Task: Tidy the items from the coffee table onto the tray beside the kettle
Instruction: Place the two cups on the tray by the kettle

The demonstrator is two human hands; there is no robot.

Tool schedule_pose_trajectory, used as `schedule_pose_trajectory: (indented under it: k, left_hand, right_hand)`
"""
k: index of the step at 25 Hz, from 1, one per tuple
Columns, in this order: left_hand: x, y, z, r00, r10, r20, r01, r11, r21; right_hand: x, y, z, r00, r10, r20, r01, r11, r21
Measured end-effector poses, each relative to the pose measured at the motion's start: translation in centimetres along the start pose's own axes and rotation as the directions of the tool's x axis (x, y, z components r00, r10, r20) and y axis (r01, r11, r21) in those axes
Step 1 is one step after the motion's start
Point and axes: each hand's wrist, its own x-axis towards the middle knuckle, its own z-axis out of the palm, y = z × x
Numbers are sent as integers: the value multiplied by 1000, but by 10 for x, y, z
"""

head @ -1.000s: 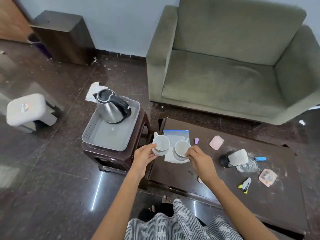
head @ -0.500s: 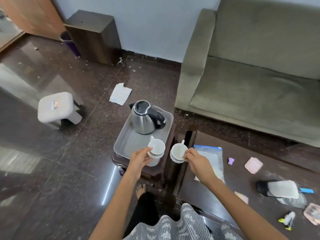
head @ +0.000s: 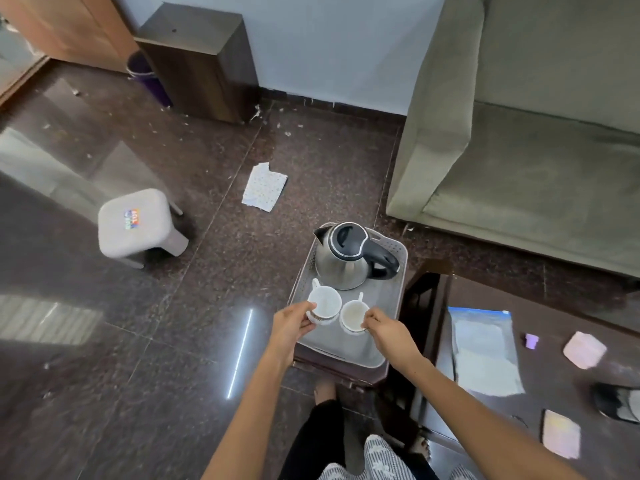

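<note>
My left hand (head: 290,326) pinches one white cup (head: 324,304), my right hand (head: 390,336) pinches the other cup (head: 354,316); both cups sit low over the grey tray (head: 377,299), just beside the kettle (head: 349,258). Can't tell if they touch it.

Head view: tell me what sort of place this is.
Probably a home living room: an olive-green fabric sofa, a dark wooden coffee table, and a steel electric kettle on a grey plastic tray.

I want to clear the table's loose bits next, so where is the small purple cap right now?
In the head view, the purple cap lies at the right on the coffee table, between the plastic bag and the pink pad.
</note>
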Motion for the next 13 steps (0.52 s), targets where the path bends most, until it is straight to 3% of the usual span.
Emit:
schedule_pose_trajectory:
  k: [4, 8, 13]
  left_hand:
    - [9, 1, -16, 1000, -24, 9, 24, 1000, 13]
    - [21, -1, -29, 999, -49, 10, 49, 999, 22]
    - [29, -3, -35, 996, -91, 8, 90, 993, 76]
  right_hand:
    - [29, -13, 20, 984, 109, 139, -107, 994, -22]
    - [55, -18, 35, 939, 293, 179, -322, 933, 163]
    - [69, -21, 48, 900, 369, 234, -417, 885, 207]
